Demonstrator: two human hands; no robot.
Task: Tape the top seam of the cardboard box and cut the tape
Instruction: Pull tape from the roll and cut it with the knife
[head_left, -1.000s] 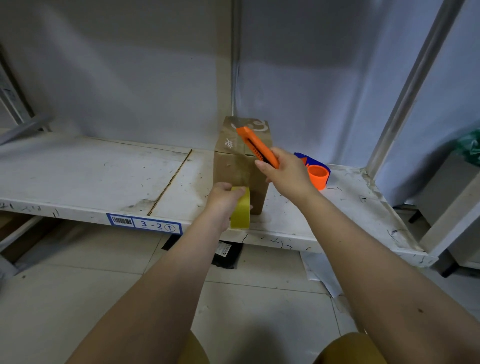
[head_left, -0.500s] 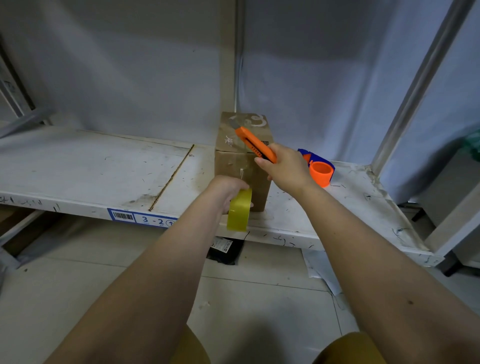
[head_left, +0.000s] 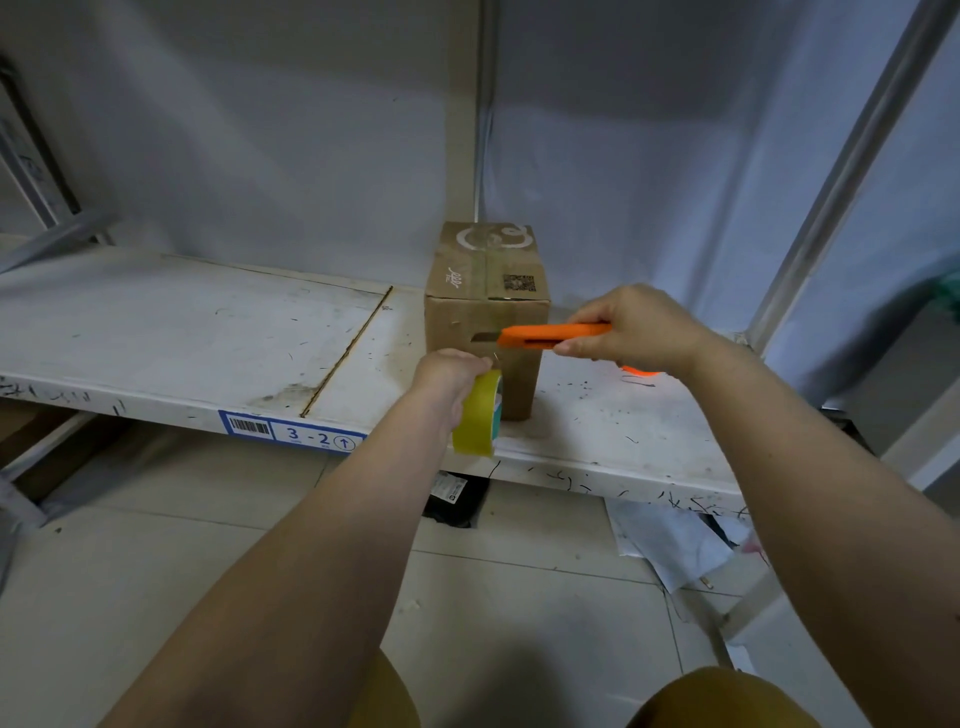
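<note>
- Cardboard box (head_left: 487, 317) stands upright on the white shelf (head_left: 182, 338), near the shelf's front edge and just right of a seam between the shelf panels; seen from the camera it sits at about 12 o'clock, straight ahead.
- Tape already runs along the box's top seam and down over the front face.
- The left hand (head_left: 452, 376) is at 6 o'clock from the box, in front of its lower front face, with its fingers closed around a roll of yellowish tape (head_left: 480, 413) held on edge.
- The roll hangs over the front lip of the shelf, and whether it touches the box cannot be told.
- The right hand (head_left: 636, 330) is at 3 o'clock from the box, its fingers clamped on the handle of an orange knife (head_left: 550, 335).
- The knife lies level, pointing toward 9 o'clock, and its short blade crosses the upper front face of the box, just above the left hand.
- Behind the right wrist a bit of an orange object (head_left: 640, 370) shows on the shelf; what it is cannot be told.
- A blue label (head_left: 293, 431) reading 3-2 is stuck on the shelf's front edge, at 8 o'clock from the box.
- Under the shelf, crumpled papers (head_left: 675, 540) and a dark package (head_left: 457, 499) lie on the tiled floor (head_left: 182, 545).
</note>
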